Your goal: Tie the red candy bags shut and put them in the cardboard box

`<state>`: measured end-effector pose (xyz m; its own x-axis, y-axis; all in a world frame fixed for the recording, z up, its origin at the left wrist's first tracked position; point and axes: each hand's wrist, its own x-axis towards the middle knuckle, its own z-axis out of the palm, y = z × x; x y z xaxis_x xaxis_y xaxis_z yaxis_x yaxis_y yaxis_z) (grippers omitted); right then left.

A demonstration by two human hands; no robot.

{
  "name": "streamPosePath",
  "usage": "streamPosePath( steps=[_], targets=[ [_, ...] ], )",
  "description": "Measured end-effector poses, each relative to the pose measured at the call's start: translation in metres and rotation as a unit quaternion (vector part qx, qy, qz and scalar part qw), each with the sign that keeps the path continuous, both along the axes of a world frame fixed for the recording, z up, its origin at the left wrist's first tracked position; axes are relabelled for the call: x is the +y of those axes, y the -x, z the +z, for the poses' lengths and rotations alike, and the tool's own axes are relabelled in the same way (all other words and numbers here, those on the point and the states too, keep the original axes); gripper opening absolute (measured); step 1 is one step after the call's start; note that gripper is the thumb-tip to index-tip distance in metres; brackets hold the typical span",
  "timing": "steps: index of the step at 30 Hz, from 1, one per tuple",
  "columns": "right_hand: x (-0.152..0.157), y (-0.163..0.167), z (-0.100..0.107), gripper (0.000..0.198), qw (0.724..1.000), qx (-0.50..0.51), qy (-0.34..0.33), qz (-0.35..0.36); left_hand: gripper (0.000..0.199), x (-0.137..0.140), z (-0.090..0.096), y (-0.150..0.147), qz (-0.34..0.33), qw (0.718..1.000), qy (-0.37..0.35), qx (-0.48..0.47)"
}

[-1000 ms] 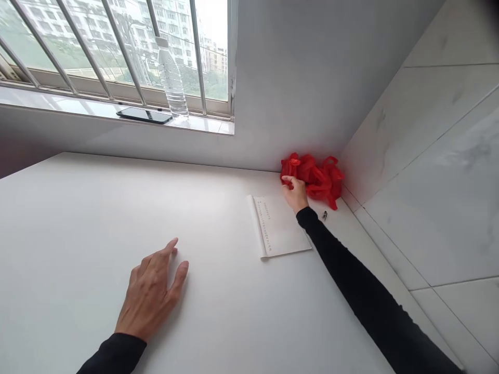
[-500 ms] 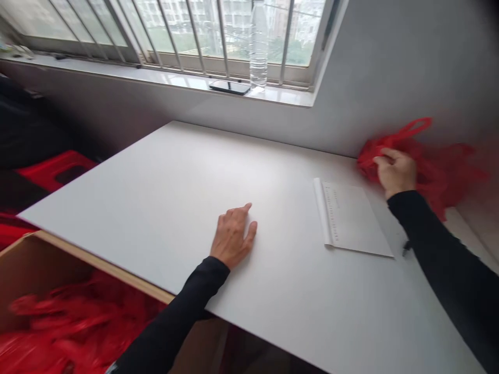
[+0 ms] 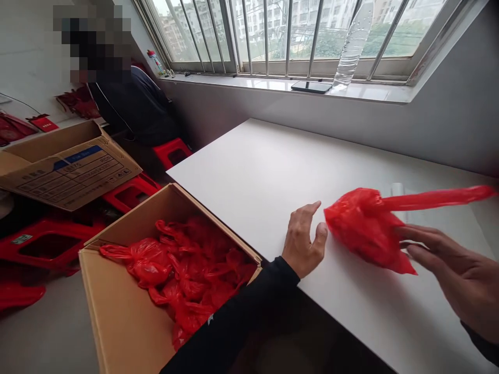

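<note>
A crumpled red plastic bag (image 3: 362, 228) is over the white table, its long handle stretched out to the right. My right hand (image 3: 448, 265) is at the bag's right side, with fingertips and thumb closed on its edge. Close to the bag's left end, my left hand (image 3: 306, 239) is open, thumb and fingers apart, holding nothing. Behind the bag, a notepad (image 3: 440, 218) is partly hidden. Below left of the table stands an open cardboard box (image 3: 128, 311) with several red plastic bags (image 3: 191, 280) inside; my left forearm crosses in front of it.
The white table (image 3: 265, 171) meets the wall under a barred window. On the sill are a phone (image 3: 311, 87) and a clear bottle (image 3: 353, 47). Red stools (image 3: 50, 239) and another cardboard box (image 3: 74, 166) stand at left, near a seated person (image 3: 132, 104) in dark clothes.
My right hand has brought the red bag from the table's back right corner toward my left hand. The view has swung left, showing more of the box and the person.
</note>
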<state>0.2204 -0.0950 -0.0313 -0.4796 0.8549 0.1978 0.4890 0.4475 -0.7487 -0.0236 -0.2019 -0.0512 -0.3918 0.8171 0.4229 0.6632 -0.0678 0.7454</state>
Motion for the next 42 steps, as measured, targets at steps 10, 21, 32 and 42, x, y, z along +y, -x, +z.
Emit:
streamPosePath(
  steps=[10, 21, 32, 42],
  targets=[
    [-0.01, 0.053, 0.031, 0.034, 0.965, -0.072, 0.152, 0.201, 0.045, -0.03, 0.028, -0.016, -0.032, 0.996, 0.062, -0.056],
    [0.01, 0.054, 0.066, 0.016, 0.946, -0.054, 0.063, 0.315, 0.027, -0.044, 0.044, -0.009, 0.019, 0.99, 0.074, -0.117],
    [0.017, 0.029, 0.07, 0.024, 0.926, -0.063, 0.042, 0.369, 0.008, -0.048, 0.047, -0.033, -0.037, 0.989, 0.047, -0.135],
    [0.013, 0.042, 0.05, 0.008, 0.92, -0.092, -0.031, 0.379, 0.021, -0.064, 0.053, -0.041, -0.054, 0.986, 0.082, -0.131]
  ],
)
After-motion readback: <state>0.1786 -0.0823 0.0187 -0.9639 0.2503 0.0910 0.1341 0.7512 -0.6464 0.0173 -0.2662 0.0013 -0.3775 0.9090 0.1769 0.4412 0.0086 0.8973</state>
